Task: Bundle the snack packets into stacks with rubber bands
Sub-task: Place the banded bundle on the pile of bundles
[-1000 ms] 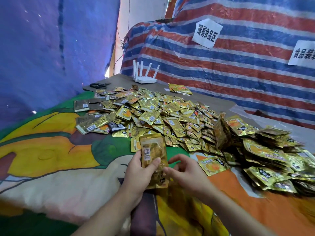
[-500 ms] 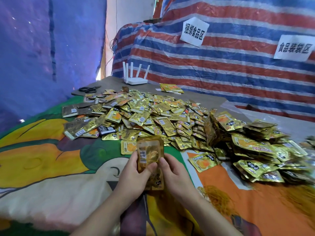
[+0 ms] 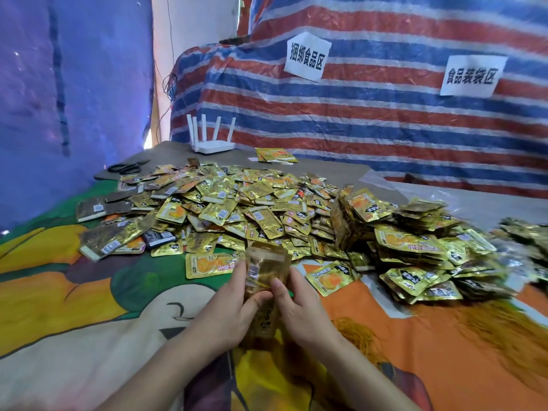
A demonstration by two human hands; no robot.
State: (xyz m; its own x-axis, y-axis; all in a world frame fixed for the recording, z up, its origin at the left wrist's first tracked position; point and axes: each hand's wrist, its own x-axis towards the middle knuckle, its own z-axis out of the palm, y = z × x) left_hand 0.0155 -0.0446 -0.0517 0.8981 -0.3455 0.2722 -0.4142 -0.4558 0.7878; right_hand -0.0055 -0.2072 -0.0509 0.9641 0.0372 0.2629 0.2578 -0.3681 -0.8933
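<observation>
As loose snack packets [image 3: 237, 209] lay heaped across the desk [image 3: 341, 173], a person held a small stack of packets [image 3: 265, 274] upright over the cartoon-print cloth [image 3: 74, 292], just in front of the pile. The left hand [image 3: 228, 310] gripped the stack's left edge, thumb across its face; the right hand [image 3: 299, 307] pinched the right edge, with a thumb pressed near the middle. A thin yellow rubber band [image 3: 264, 282] appeared to cross the stack, though blur made it hard to confirm.

The step in hand looked to be binding this stack. The next move would likely call for stretching the band fully around the packets while keeping their edges squared, then setting the bundle aside.

To the right, finished-looking bundles [image 3: 415, 241] sat piled together, and a tangle of yellow rubber bands [image 3: 355, 333] lay on the cloth beside the right wrist. No container was visible; packets rested directly on the cloth and desk. At the far edge stood a white router [image 3: 212, 146], with scissors [image 3: 127, 167] to its left. Two paper signs [image 3: 307, 56] hung on the striped tarp [image 3: 385, 114] behind.
</observation>
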